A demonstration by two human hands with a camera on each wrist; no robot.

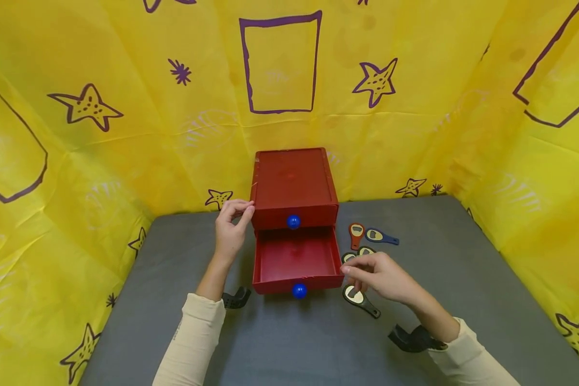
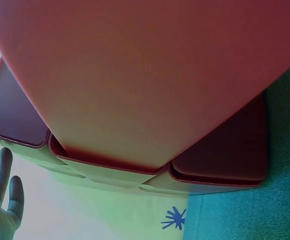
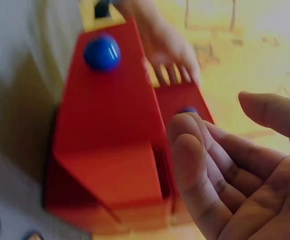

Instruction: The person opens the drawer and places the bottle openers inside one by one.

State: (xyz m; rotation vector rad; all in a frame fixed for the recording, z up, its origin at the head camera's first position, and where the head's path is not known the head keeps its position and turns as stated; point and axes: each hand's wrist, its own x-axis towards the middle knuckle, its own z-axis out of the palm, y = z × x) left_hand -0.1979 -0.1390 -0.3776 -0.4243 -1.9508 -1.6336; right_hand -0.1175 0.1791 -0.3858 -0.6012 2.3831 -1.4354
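Yellow cloth point(image 1: 289, 128) with purple stars and outlines walls in a grey surface point(image 1: 280, 343). At the upper left front corner of a red box point(image 1: 293, 179) is the left hand point(image 1: 231, 228), its fingers loosely extended and slightly spread; whether the tips touch the box is hard to tell. The right hand point(image 1: 381, 276) hovers by the right front corner of the lower drawer point(image 1: 277, 285), fingers gently bent side by side, thumb standing apart from them.

The box sits at the middle rear of the surface, near the cloth. It is boxy and smooth, with a flat, rimmed top. Its upper drawer point(image 1: 270, 219) is pushed in and bears a round, glossy blue knob point(image 1: 294, 222); the lower one juts forward, showing its brighter red floor, with a matching knob point(image 1: 299, 291) on its front.

Right of the box lie bottle openers: a red one point(image 1: 356, 234), a blue one point(image 1: 382, 236), two dark ones point(image 1: 366, 250) partly behind the right hand, and a black one point(image 1: 362, 302) nearer the viewer. Cream sleeves point(image 1: 193, 335) cover both forearms, with a black mount point(image 1: 415, 339) at each wrist.
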